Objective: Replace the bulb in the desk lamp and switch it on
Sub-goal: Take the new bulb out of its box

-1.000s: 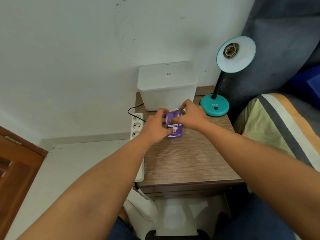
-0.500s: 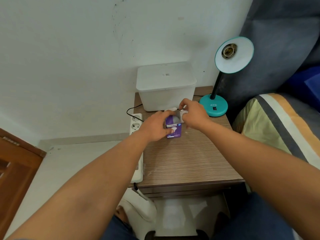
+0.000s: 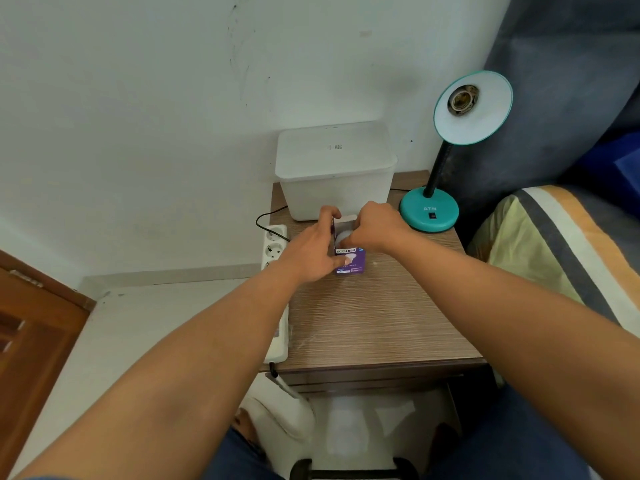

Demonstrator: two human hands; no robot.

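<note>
A purple bulb box stands on the wooden bedside table, its top flap open. My left hand grips the box's left side. My right hand reaches into the open top, fingers closed around the white bulb that shows in the opening. The teal desk lamp stands at the table's back right. Its shade faces me with an empty socket. A black switch sits on the lamp's base.
A white lidded plastic bin stands right behind the box against the wall. A white power strip with a black cord lies along the table's left edge. A striped pillow and dark headboard are on the right, a wooden door on the left.
The box's top flap has come open and the white bulb now shows inside. My right hand has moved from the flap into the opening. My left hand keeps holding the box.
</note>
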